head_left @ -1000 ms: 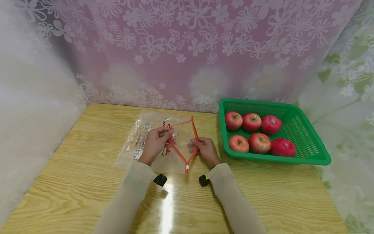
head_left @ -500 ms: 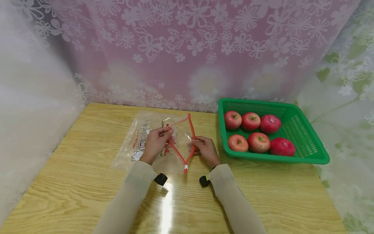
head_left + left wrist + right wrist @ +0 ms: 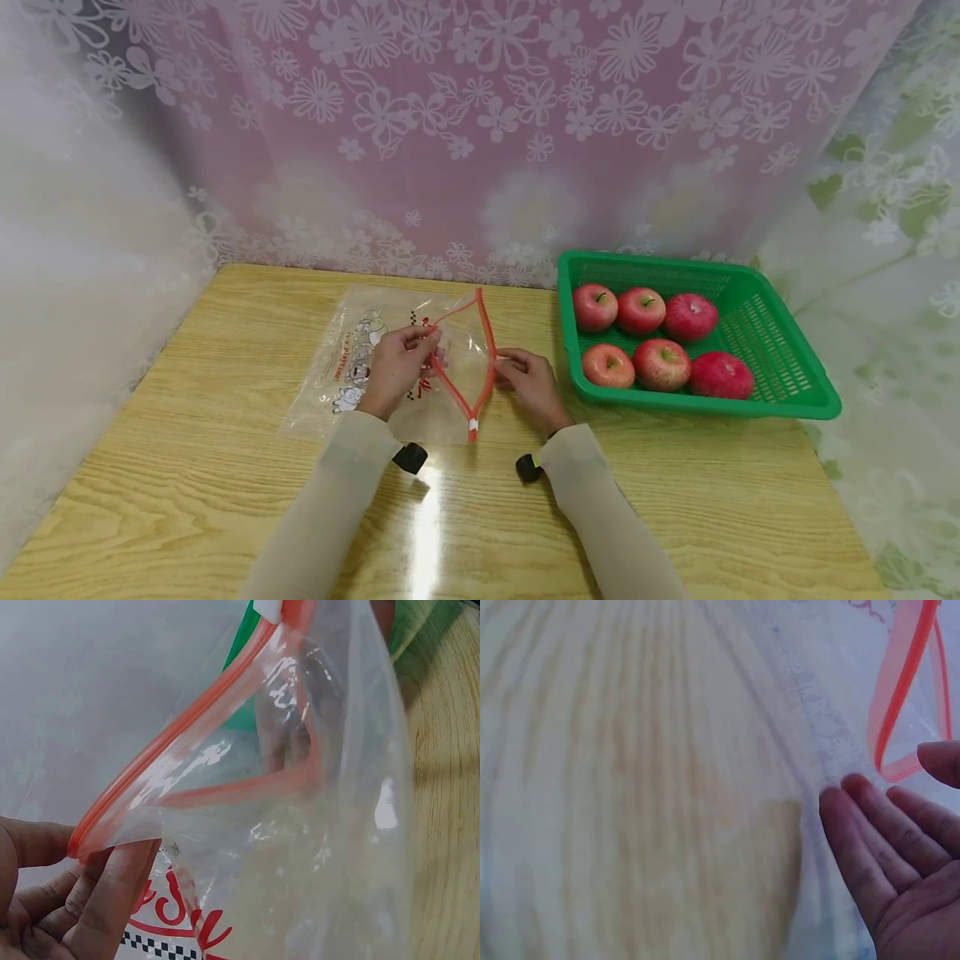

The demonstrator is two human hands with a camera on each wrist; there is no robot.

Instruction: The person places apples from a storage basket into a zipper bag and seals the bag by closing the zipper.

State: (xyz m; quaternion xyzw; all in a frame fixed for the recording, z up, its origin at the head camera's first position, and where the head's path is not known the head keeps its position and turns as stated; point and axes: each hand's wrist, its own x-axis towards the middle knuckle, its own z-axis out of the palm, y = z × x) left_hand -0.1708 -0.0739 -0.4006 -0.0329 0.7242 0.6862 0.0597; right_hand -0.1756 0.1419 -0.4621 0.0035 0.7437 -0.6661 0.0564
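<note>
A clear zip bag (image 3: pixel 397 417) with a red zip rim and printed cartoon animals lies on the wooden table, its mouth spread apart and facing right. My left hand (image 3: pixel 399 365) pinches the near rim between thumb and fingers, as the left wrist view shows with the red zip strip (image 3: pixel 172 731). Beside the opposite rim is my right hand (image 3: pixel 529 385). In the right wrist view its fingers (image 3: pixel 870 862) are extended and the thumb stands apart, with no rim between them. A white slider (image 3: pixel 473 425) sits at the mouth's near corner.
A green basket (image 3: pixel 813 354) stands at the right of the table (image 3: pixel 187 500), holding several red apples (image 3: pixel 662 365) and two deeper-red wrapped-looking fruits (image 3: pixel 722 375). A pink floral curtain (image 3: pixel 450 125) hangs behind the table.
My right hand has let go of the right rim of the bag and sits just right of it. My left hand keeps its pinch. The view has shifted slightly.
</note>
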